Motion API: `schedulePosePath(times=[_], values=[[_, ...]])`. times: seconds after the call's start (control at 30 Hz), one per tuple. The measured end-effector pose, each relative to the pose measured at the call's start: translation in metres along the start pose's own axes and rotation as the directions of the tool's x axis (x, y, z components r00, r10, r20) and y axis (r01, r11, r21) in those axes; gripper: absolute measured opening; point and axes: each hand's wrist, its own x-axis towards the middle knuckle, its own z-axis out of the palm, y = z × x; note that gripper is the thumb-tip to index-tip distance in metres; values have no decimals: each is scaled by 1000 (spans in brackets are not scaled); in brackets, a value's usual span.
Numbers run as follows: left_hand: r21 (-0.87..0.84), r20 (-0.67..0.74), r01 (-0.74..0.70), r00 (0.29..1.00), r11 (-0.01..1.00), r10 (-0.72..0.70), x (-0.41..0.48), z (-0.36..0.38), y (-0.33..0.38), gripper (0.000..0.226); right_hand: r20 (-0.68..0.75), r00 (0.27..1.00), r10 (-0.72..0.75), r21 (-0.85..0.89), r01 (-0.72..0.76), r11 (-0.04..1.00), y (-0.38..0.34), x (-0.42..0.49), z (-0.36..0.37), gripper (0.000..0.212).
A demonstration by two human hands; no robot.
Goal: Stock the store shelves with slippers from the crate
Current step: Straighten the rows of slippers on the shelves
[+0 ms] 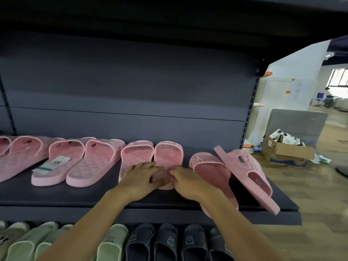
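- Both hands cover the heel ends of the middle pair of pink slippers; the left hand hides the near end of the left one, the right hand that of the right one
- The right forearm crosses the darker pink slipper, hiding part of its sole
- The leftmost pink slipper is cut off by the left edge
- Green slippers and dark slippers on the lower shelf run off the bottom edge
- Print on the tag is too small to read
- Contents of the cardboard box are too blurred to identify
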Motion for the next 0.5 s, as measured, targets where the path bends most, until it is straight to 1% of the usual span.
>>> schedulePosePath(times=[0.07, 0.13, 0.23, 0.3, 0.33, 0.4, 0.5], values=[[-16, 1, -18, 1000, 1000, 18, 1, 0, -1, 110, 4, 1000, -31, -20, 31, 999, 2, -2, 1, 36], [-21, 14, -41, 999, 999, 41, 1, -1, -4, 104, -33, 999, -39, -77, 37, 996, 1, -5, 6, 38], [-22, 37, -89, 995, 996, 90, -1, -2, -6, 117, -103, 994, -36, -146, 20, 989, -6, -6, 12, 37], [-36, 42, -99, 994, 994, 100, -1, -1, -7, 123, -122, 992, -29, -170, 8, 985, -10, -6, 14, 37], [-42, 40, -99, 994, 994, 101, 0, 0, -8, 120, -127, 991, -30, -175, 7, 984, -11, -7, 15, 37], [-53, 32, -103, 994, 993, 105, 2, 1, -8, 104, -136, 990, -39, -172, 15, 985, -11, -12, 14, 38], [-123, 31, -92, 995, 988, 96, 3, -2, -9, 93, -168, 983, -72, -175, 42, 984, -13, -22, 6, 37]])
